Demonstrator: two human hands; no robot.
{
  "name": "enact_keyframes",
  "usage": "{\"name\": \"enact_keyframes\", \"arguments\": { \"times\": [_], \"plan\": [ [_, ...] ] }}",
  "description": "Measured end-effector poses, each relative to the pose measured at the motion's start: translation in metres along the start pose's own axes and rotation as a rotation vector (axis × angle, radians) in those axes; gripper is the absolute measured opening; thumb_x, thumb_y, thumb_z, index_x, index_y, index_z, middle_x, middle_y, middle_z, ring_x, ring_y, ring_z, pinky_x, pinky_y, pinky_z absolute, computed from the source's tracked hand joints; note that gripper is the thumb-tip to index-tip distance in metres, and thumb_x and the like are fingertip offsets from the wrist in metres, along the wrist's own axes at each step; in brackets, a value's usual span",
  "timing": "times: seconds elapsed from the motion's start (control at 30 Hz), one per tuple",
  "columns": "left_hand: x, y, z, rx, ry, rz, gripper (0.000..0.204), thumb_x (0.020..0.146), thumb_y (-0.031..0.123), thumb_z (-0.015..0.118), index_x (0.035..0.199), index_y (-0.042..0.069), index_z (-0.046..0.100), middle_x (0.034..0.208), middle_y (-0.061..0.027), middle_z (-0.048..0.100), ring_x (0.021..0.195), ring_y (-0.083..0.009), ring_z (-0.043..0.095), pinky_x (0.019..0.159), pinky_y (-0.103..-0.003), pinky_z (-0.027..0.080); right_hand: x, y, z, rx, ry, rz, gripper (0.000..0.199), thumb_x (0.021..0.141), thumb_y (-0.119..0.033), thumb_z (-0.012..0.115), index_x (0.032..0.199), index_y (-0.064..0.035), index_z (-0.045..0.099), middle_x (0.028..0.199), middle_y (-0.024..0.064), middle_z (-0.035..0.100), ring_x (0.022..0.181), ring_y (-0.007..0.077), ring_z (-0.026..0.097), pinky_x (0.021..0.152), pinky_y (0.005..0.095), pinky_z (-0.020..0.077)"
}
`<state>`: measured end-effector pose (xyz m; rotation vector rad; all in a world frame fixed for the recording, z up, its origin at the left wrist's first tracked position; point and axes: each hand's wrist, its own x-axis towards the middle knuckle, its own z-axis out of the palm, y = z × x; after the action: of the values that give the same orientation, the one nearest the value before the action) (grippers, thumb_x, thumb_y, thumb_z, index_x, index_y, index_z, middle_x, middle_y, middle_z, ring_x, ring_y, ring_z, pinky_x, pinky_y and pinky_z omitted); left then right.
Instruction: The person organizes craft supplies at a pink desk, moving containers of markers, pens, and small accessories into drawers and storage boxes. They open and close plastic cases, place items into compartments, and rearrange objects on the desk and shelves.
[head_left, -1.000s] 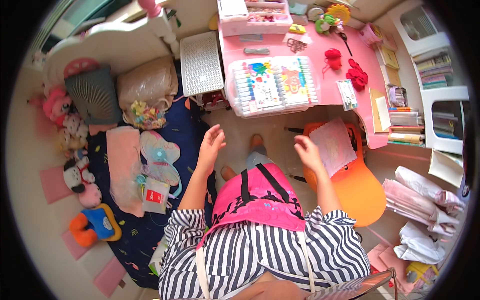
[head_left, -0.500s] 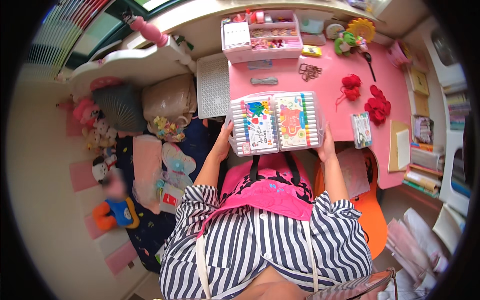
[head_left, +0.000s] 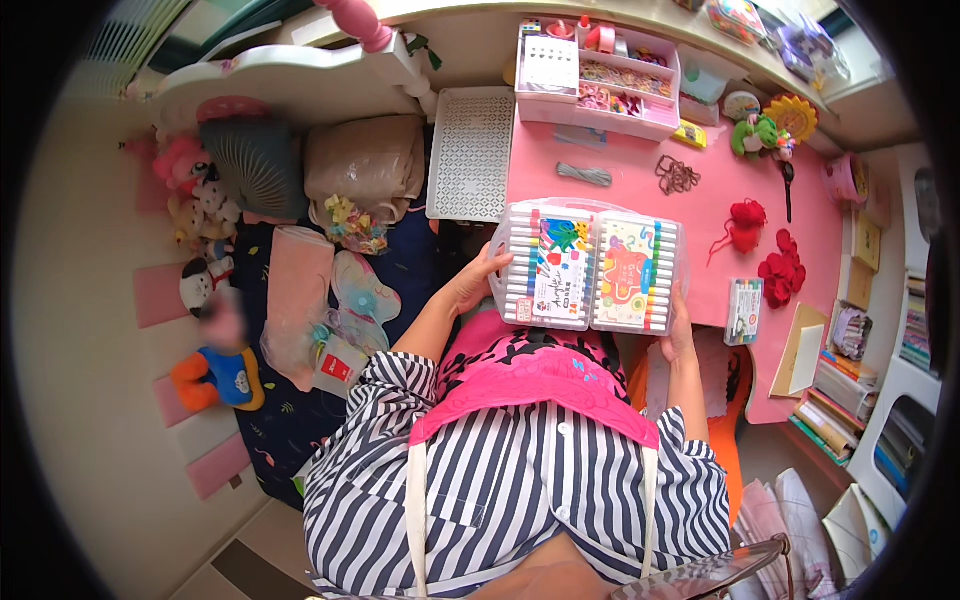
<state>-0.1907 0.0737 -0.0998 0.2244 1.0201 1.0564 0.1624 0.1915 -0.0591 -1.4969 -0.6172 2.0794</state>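
Left hand (head_left: 478, 280) pinched the clear marker case (head_left: 590, 268) at its left end; right hand (head_left: 679, 330) clasped its right end. Case at pink desk's (head_left: 630, 185) near edge; lifted or resting, unclear. Level, even support judged best.

pink desk (head_left: 630, 155): pink box (head_left: 612, 119) at back, yellow pack (head_left: 690, 134) just right of it; nearer, grey cord (head_left: 584, 175) with brown chain (head_left: 677, 176) to its right, then red yarn (head_left: 741, 230), red cluster (head_left: 783, 270) just beside it, pen pack (head_left: 743, 312), tan folder (head_left: 786, 372) along the right edge. navy bed (head_left: 295, 420): grey pillow (head_left: 250, 165) beside tan bundle (head_left: 362, 160), pastel bouquet (head_left: 352, 225) at the bundle's near side, pink cloth (head_left: 300, 285) next to butterfly-shaped item (head_left: 365, 300), plush toys (head_left: 205, 285) along the left edge.
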Motion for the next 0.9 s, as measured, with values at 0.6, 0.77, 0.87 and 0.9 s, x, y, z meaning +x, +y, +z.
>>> {"name": "enact_keyframes", "arguments": {
  "times": [0.6,0.77,0.87,0.9],
  "plan": [
    [-0.02,-0.004,0.016,0.414,0.31,0.303,0.055,0.099,0.033,0.044,0.146,0.009,0.025,0.135,-0.0106,0.042,0.125,-0.0187,0.04,0.102,-0.03,0.033,0.029,-0.001,-0.006,-0.49,0.231,-0.173,0.054,0.101,-0.041,0.035,0.132,0.0024,0.044,0.121,0.0099,0.057,0.107,0.0155,0.055,0.091,0.0299,0.0436],
    [-0.017,-0.016,0.007,0.74,0.52,0.431,0.048,0.095,0.024,0.051,0.138,0.004,0.038,0.115,-0.0158,0.05,0.093,-0.0176,0.054,0.079,-0.028,0.046,0.034,-0.002,-0.013,-0.545,0.26,-0.231,0.032,0.096,-0.022,0.044,0.112,0.0018,0.058,0.091,0.001,0.061,0.079,0.0098,0.054,0.073,0.0252,0.0433],
    [-0.026,0.004,0.018,0.315,0.414,0.268,0.044,0.088,0.015,0.055,0.129,0.0,0.044,0.1,-0.008,0.056,0.078,-0.0137,0.053,0.072,-0.027,0.045,0.041,-0.005,-0.025,-0.392,0.248,-0.19,0.025,0.086,-0.015,0.047,0.105,-0.0025,0.058,0.084,-0.0018,0.054,0.07,0.0069,0.044,0.063,0.0236,0.0388],
    [-0.033,0.016,0.023,0.155,0.345,0.189,0.044,0.087,0.012,0.056,0.127,-0.001,0.045,0.096,-0.0062,0.057,0.076,-0.0132,0.053,0.071,-0.027,0.045,0.038,-0.008,-0.02,-0.353,0.233,-0.214,0.024,0.086,-0.015,0.047,0.104,-0.0027,0.058,0.085,-0.0013,0.055,0.072,0.0072,0.046,0.064,0.024,0.0396]
  ]
}}
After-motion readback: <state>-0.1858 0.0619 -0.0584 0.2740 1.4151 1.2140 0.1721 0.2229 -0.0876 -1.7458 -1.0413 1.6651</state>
